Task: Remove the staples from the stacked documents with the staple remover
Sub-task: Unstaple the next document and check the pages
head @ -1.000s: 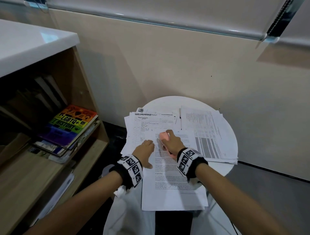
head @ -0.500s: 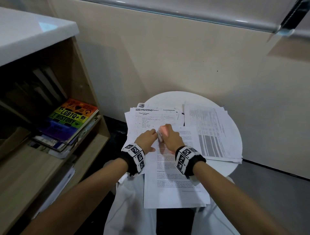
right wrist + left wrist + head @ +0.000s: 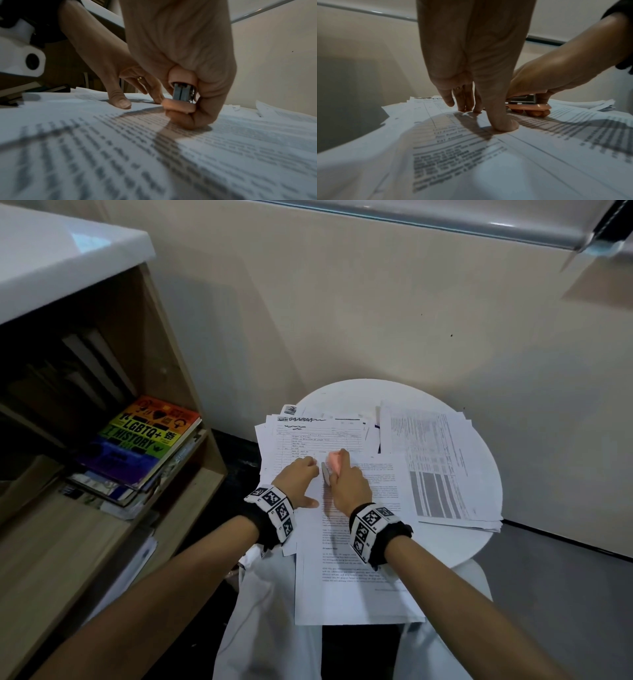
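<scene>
Two hands are on the papers (image 3: pixel 356 587) on the round table (image 3: pixel 404 392). At far left a shelf (image 3: pixel 191 474) holds a rainbow book (image 3: pixel 137 440). Your left hand (image 3: pixel 299 479) presses down with straight fingertips (image 3: pixel 477 109) and thumb, holding nothing. Just right of it, your right hand (image 3: pixel 349 484) squeezes the pink remover (image 3: pixel 334 462), its metal end (image 3: pixel 181 93) pinched low over the top page's upper left corner.

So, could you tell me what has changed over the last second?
The right hand has slid the pink staple remover up the front document to its top edge, beside the left hand. Its grip stays; the left hand still presses the papers.
</scene>
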### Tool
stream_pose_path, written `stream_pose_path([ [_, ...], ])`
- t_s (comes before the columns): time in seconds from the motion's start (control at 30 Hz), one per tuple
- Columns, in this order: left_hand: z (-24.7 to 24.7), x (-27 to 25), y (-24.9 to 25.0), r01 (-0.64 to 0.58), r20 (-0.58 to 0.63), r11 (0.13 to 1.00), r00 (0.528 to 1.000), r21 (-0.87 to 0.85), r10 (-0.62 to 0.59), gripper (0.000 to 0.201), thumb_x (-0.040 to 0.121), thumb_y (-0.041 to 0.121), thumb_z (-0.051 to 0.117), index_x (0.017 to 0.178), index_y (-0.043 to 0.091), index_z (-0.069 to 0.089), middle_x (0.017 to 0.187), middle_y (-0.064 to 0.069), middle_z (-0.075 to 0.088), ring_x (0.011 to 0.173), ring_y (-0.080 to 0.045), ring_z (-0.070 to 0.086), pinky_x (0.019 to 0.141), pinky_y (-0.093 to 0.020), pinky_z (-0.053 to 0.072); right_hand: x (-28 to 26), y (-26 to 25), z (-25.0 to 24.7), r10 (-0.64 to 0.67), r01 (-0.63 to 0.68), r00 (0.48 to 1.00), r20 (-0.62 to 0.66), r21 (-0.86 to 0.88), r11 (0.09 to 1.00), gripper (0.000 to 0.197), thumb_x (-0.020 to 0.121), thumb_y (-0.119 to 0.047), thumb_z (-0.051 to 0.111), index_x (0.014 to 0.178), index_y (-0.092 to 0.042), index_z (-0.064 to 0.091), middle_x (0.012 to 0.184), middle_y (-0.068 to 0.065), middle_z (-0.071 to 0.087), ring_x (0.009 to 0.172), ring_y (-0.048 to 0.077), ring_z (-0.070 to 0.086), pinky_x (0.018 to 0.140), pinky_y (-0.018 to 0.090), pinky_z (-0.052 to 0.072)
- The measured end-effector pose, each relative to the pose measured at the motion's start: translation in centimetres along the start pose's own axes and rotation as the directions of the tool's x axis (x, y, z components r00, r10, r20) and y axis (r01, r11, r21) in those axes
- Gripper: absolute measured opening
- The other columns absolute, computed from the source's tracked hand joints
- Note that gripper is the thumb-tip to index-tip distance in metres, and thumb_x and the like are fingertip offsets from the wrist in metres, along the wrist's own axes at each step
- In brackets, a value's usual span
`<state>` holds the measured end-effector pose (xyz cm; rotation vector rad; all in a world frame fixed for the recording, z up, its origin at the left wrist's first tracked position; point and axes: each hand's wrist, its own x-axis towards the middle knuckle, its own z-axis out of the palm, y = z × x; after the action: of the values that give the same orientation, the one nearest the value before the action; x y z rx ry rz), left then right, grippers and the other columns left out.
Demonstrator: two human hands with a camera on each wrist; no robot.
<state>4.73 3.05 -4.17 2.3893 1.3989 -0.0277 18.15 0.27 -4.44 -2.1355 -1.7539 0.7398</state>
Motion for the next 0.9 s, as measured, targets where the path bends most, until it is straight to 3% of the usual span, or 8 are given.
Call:
stream_pose_path([
  [0.2, 0.0, 0.1, 0.1, -0.008, -0.011, 1.0, 1.0, 0.015, 0.008, 0.056, 0.075, 0.032, 0.076, 0.118, 0.005, 0.054, 0.126, -0.009, 0.045, 0.114, -0.024, 0.044, 0.095, -0.031, 0.04, 0.3, -1.2, -0.1, 0.02, -0.02, 0.999, -0.032, 0.017, 1.0, 0.05, 0.102, -0.034, 0.035, 0.147, -0.019, 0.019, 0.118, 0.02, 0.052, 0.097, 0.038, 0.058, 0.07, 0.037, 0.039],
  [0.43, 0.1, 0.1, 0.2, -0.013, -0.005, 1.0, 1.0, 0.02, 0.013, 0.055, 0.075, 0.032, 0.076, 0.117, 0.004, 0.054, 0.126, -0.01, 0.045, 0.115, -0.026, 0.044, 0.096, -0.032, 0.04, 0.4, -1.3, -0.5, -0.041, 0.04, 0.999, 0.0, -0.159, 0.986, 0.059, 0.102, -0.019, 0.036, 0.153, -0.021, 0.008, 0.125, 0.019, 0.046, 0.1, 0.035, 0.058, 0.072, 0.038, 0.041],
  [0.73, 0.0, 0.2, 0.0, -0.014, -0.003, 1.0, 1.0, 0.025, 0.014, 0.057, 0.075, 0.035, 0.076, 0.118, 0.005, 0.054, 0.125, -0.009, 0.046, 0.114, -0.025, 0.045, 0.095, -0.031, 0.04, 1.5, -1.4, -0.9, 0.064, -0.066, 0.998, 0.022, 0.091, 0.994, 0.045, 0.101, -0.024, 0.038, 0.141, -0.011, 0.025, 0.115, 0.022, 0.058, 0.1, 0.039, 0.059, 0.074, 0.039, 0.044],
  [0.8, 0.0, 0.3, 0.1, -0.012, -0.004, 0.999, 1.0, 0.038, 0.012, 0.057, 0.075, 0.036, 0.076, 0.118, 0.005, 0.055, 0.124, -0.009, 0.047, 0.114, -0.025, 0.046, 0.095, -0.032, 0.041, 1.6, -1.5, -1.0, 0.075, -0.077, 0.997, 0.02, 0.095, 0.992, 0.043, 0.101, -0.026, 0.039, 0.14, -0.012, 0.027, 0.115, 0.022, 0.058, 0.1, 0.039, 0.059, 0.074, 0.039, 0.044],
  [0.9, 0.0, 0.3, 0.0, -0.014, 0.001, 0.999, 1.0, 0.044, 0.014, 0.06, 0.075, 0.037, 0.075, 0.12, 0.005, 0.053, 0.125, -0.009, 0.047, 0.113, -0.025, 0.046, 0.095, -0.031, 0.04, 1.4, -1.1, -0.8, -0.008, 0.007, 1.0, -0.02, -0.039, 0.999, 0.048, 0.1, -0.028, 0.043, 0.144, -0.025, 0.025, 0.117, 0.016, 0.056, 0.1, 0.035, 0.059, 0.076, 0.041, 0.044],
])
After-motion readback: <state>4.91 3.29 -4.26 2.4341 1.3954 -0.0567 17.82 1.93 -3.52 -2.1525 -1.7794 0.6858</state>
